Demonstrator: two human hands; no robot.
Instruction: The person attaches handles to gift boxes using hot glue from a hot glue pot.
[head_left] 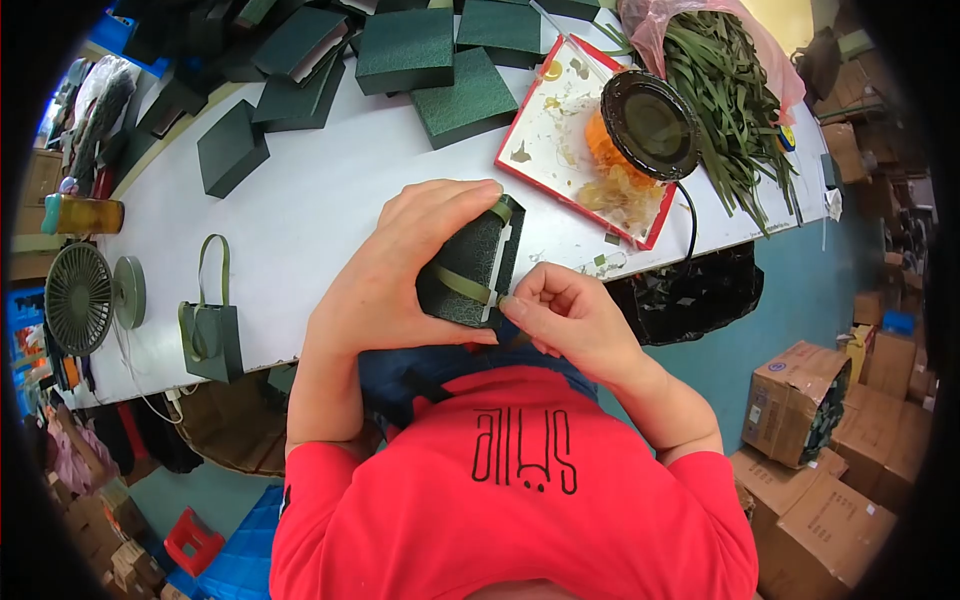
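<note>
Near the table's front edge, my left hand (385, 265) is wrapped round a small dark green box (460, 250), thumb at its lower end and fingers at its upper end. A green ribbon (462, 283) crosses the box, and more ribbon shows at its top corner. My right hand (568, 318) is pinched at the box's right side, thumb and index finger on the ribbon's end. Another green box (211, 342) with a ribbon loop stands at the table's left front.
Green boxes (405, 50) lie across the back. A red-rimmed tray (545, 110) holds a round black-topped pot (650, 125) with a cable. Green ribbons (715, 80) pile at right. A fan (80, 300) stands left; cartons (795, 400) are on the right floor.
</note>
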